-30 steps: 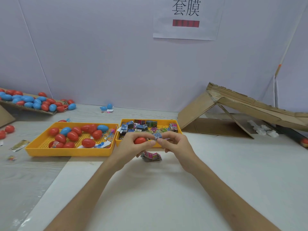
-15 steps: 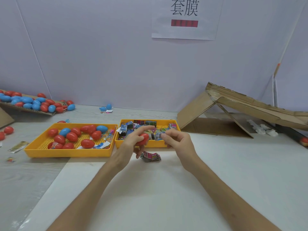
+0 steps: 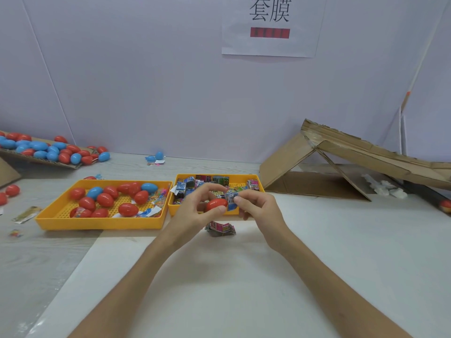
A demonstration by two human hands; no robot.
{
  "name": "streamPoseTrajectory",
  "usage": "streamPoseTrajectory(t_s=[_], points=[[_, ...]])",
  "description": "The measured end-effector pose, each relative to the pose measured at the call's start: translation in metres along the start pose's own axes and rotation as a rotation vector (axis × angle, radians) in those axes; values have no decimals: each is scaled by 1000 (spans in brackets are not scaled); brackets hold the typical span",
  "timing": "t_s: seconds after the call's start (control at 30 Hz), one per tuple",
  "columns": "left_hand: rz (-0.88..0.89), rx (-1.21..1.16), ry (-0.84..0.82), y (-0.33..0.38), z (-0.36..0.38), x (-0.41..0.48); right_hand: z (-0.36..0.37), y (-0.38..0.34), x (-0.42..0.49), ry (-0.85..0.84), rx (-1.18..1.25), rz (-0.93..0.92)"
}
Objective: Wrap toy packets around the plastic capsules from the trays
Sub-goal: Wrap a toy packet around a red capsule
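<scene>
Head cam: left hand (image 3: 192, 212) curls round a red egg-shaped plastic capsule (image 3: 216, 204), and right hand (image 3: 260, 208) pinches a small blue-and-white printed toy packet (image 3: 231, 200) right up against it. Hands are together, just in front of the yellow plastic packet tray (image 3: 173, 210). A pink folded packet (image 3: 220, 228) lies just under them, with the yellow capsule tray (image 3: 97, 223) off past the left hand.

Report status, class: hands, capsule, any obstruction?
Left hand grips red capsule. Right hand pinches packet beside it, not yet wrapped. Spare packet on table below; nothing blocking.

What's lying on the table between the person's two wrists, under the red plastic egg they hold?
A crumpled pink printed toy packet, lying loose on the white table. The head view shows it.
</scene>
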State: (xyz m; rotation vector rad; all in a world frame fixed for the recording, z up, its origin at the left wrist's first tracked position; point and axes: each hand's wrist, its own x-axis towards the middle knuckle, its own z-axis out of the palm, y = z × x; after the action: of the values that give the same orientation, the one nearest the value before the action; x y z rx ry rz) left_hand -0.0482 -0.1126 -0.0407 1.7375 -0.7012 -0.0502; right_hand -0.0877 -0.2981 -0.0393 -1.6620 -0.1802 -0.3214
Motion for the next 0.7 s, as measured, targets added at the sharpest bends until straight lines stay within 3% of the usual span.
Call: streamPoseTrajectory(t_s=[0.7], points=[[9, 42, -4, -5, -2, 2, 1, 0, -1, -26, -66, -57]])
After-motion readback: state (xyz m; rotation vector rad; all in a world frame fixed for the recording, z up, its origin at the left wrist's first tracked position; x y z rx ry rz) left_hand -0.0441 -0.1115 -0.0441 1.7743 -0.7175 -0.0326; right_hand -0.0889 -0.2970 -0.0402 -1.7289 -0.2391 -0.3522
